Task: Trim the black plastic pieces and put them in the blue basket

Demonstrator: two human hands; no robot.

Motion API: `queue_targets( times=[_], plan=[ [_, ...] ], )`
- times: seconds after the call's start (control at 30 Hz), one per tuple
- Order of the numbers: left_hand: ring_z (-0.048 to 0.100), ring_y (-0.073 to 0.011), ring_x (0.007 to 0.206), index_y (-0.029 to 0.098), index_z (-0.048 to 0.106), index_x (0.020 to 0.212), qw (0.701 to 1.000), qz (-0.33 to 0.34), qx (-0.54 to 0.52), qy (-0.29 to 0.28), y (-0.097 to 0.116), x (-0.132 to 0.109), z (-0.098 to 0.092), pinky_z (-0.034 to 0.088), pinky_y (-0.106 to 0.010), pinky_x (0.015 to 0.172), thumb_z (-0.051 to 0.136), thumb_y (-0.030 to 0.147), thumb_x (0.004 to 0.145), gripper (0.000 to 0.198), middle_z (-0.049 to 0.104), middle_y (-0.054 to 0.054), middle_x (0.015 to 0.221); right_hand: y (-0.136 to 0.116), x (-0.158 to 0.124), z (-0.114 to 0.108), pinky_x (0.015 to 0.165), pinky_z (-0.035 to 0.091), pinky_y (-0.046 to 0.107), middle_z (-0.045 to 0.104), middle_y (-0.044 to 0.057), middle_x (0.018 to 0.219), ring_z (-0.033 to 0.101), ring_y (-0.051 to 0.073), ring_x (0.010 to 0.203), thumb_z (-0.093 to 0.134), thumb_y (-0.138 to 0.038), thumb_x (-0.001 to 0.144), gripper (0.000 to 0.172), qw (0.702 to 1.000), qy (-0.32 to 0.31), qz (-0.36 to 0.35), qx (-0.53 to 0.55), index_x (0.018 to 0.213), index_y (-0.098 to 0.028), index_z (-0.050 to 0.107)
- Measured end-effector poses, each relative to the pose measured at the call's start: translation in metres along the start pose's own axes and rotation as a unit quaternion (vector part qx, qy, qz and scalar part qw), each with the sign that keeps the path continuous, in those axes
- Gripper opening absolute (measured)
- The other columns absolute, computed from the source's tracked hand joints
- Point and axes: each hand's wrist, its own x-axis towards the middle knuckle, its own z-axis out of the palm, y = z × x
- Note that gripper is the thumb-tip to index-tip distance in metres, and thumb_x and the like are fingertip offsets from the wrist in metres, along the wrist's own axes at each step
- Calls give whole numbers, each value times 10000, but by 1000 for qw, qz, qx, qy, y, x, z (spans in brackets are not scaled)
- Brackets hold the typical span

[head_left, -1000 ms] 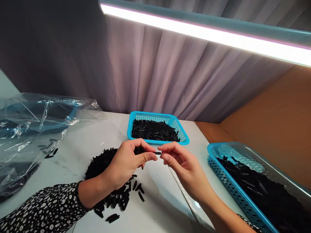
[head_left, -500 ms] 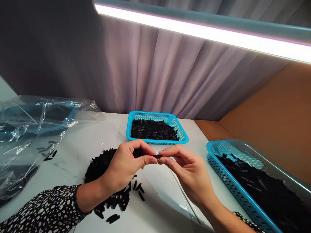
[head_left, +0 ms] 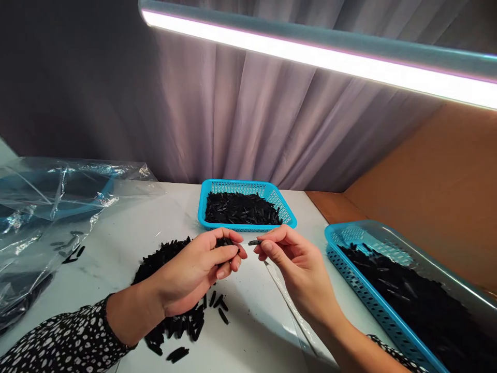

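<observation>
Between thumb and fingertips, my right hand [head_left: 293, 261] pinches a small black stick [head_left: 254, 242] lying level. My left hand [head_left: 198, 269] is curled with its palm partly upward, holding several black pieces [head_left: 225, 242] in its fingers. A small gap parts the two hands. Beneath and beside my left hand a heap of black sticks [head_left: 159, 259] spreads on the white table [head_left: 256, 331], partly hidden by hand and forearm. Behind the hands stands a blue basket [head_left: 287, 213] with many black sticks inside.
At the right, a larger blue basket [head_left: 373, 311] of black pieces is partly covered by clear plastic. A clear plastic bag [head_left: 77, 191] lies at the left, near a few loose sticks [head_left: 73, 255]. Brown board [head_left: 427, 176] lines the right side, and a bright tube lamp [head_left: 310, 49] hangs above.
My hands have moved apart. The right one keeps a black stick, while the left has turned its palm up, so pieces in its fingers now show. The view has shifted slightly.
</observation>
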Motion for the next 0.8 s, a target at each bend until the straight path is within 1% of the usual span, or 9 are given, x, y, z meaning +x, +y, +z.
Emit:
queue_targets(
  times=[0.1,0.23,0.3,0.37,0.47,0.53,0.6,0.7,0.8],
  plan=[
    [333,-48,525,174,561,951,1000,12,27,10,-2,0,0,288,-238,606,651,276,870,158,633,12,764,1,-1,0,621,493,300,646,10,685,575,163,633,736,-425,824,238,1000,5,-8,-11,732,-211,685],
    [323,-61,517,182,525,921,999,21,37,11,-1,0,0,270,-247,595,618,298,876,156,610,27,665,1,-1,0,660,486,306,645,12,694,581,167,667,741,-408,821,226,1000,3,0,-7,734,-209,679],
    [339,-74,525,186,512,892,999,21,38,3,0,0,1,266,-257,587,602,276,860,132,601,24,633,0,0,0,648,477,296,640,11,687,592,169,684,732,-397,823,230,998,-7,38,49,728,-209,641],
    [351,-82,532,193,496,877,999,24,45,-2,0,-1,2,254,-265,575,589,261,849,119,597,23,621,-2,1,0,565,437,265,654,20,722,580,159,663,720,-374,808,211,984,-25,104,141,756,-212,594],
    [347,-86,528,204,480,900,997,36,68,-1,-2,-1,4,238,-270,566,582,274,858,131,585,34,616,-2,1,2,481,335,232,653,16,782,478,112,566,712,-314,765,174,965,-65,175,183,862,-209,613],
    [333,-85,519,211,472,921,995,49,83,0,-5,-1,4,234,-270,562,586,298,868,153,571,49,607,0,-1,5,496,327,242,605,-12,720,425,104,547,717,-325,784,193,977,-97,159,108,927,-206,666],
    [326,-83,512,218,466,939,994,60,89,-4,-7,-1,4,230,-267,557,593,325,876,178,560,61,599,4,-4,7,528,357,267,577,-18,675,446,125,568,708,-369,825,199,987,-116,110,14,941,-208,705],
    [335,-85,508,223,461,935,995,55,77,-6,-6,-2,4,238,-264,562,595,359,878,200,572,58,597,8,-8,8,574,402,305,618,20,714,517,168,637,688,-376,860,171,992,-95,22,-75,851,-214,741],
    [349,-86,503,215,478,889,998,50,49,2,-2,-3,5,257,-266,573,584,355,867,177,604,29,606,8,-8,7,575,418,312,627,32,731,539,182,657,700,-355,861,146,994,-63,-32,-86,826,-230,766]
  ],
)
